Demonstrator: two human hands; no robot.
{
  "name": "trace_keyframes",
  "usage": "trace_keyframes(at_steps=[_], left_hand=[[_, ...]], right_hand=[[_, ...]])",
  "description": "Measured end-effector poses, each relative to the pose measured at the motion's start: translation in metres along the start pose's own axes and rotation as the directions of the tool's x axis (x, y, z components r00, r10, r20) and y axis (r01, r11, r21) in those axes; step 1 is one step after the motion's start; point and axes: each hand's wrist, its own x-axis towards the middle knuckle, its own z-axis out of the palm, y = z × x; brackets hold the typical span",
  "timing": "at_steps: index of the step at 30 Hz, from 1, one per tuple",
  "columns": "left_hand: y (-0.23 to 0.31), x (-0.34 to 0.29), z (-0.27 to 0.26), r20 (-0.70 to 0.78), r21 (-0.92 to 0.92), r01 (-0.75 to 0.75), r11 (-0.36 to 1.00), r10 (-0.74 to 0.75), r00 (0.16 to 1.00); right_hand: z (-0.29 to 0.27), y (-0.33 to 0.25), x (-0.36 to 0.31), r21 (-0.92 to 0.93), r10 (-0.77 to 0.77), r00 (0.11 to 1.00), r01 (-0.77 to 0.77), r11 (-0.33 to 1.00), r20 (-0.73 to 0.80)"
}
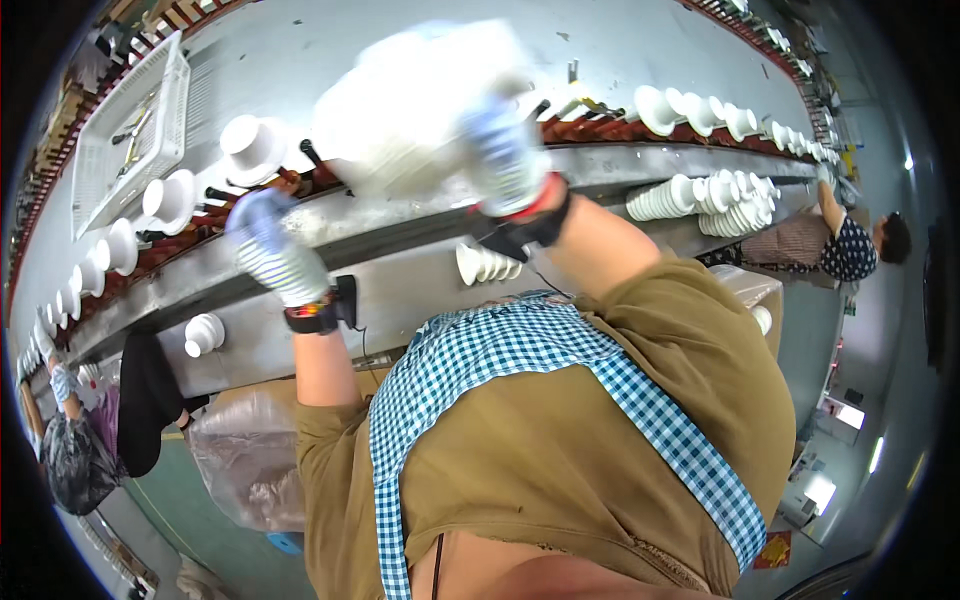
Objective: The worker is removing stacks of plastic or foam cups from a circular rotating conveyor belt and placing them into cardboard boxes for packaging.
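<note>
My right hand (500, 150), in a striped white-and-blue glove, is raised over the line. Against it is a large white object (400, 110), smeared by motion; its kind cannot be made out, and it hides most of the fingers. My left hand (265, 235), gloved alike, is lower and to the left, at the near edge of the line beside a dark-tipped red-brown holder (318, 165). Its fingertips are blurred against the holders, so their grip is unclear. Just beyond them stands a flared white cup-like piece (252, 148). Another flared white piece (170, 202) sits further left.
A metal ledge (590, 165) runs along the line. Stacked white pieces (700, 195) rest on the lower shelf at right, a shorter stack (485, 265) nearer. A white plastic basket (88, 185) holds tools at far left. Other people work at both ends; a plastic-covered box (245, 450) stands below.
</note>
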Motion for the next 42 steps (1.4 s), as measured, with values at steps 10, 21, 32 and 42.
trace_keyframes(at_steps=[10,21,32,42], left_hand=[[-0.059,-0.090,0.282,0.809,0.248,-0.351,0.903,0.006,0.587],[-0.065,-0.095,0.284,0.572,0.220,0.068,0.973,-0.186,0.799],[-0.082,-0.100,0.298,0.342,0.095,0.309,0.946,-0.322,0.882],[-0.104,-0.129,0.324,0.092,0.774,-0.066,0.629,-0.010,0.996]], right_hand=[[-0.153,-0.204,0.061,-0.687,-0.094,0.992,0.011,0.726,-0.084],[-0.160,-0.194,0.067,-0.541,0.362,0.923,-0.239,0.806,0.132],[-0.168,-0.163,0.041,-0.823,0.098,0.913,0.304,0.480,0.395],[-0.172,-0.148,0.065,-0.808,0.058,0.922,0.303,0.506,0.383]])
